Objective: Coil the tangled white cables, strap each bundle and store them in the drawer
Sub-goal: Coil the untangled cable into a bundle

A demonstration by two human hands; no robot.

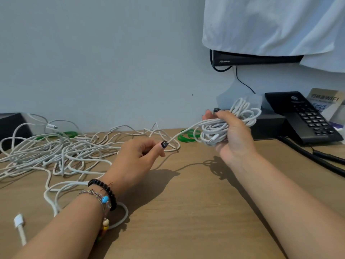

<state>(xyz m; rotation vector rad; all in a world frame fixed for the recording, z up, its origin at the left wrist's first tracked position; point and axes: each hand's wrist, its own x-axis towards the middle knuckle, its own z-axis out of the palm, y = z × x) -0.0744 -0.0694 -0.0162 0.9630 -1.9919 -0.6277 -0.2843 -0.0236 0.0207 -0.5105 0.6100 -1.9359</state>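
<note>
- Right hand (231, 135) is gripping a part-wound coil (229, 126), still unstrapped
- Left hand (138, 157) is pinching its loose run
- Tangle (56, 154) is lying far left on the bench (186, 212), straps (188, 135) unused; drawer unseen

One coiled bundle (229, 124), one tangled cable heap (61, 152), two clusters of green straps (188, 135), one telephone (302, 116).

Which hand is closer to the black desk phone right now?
Right. The right hand holds the coiled cable bundle up just left of the black desk phone. The left hand pinches the cable strand much farther left, near the tangled pile.
</note>
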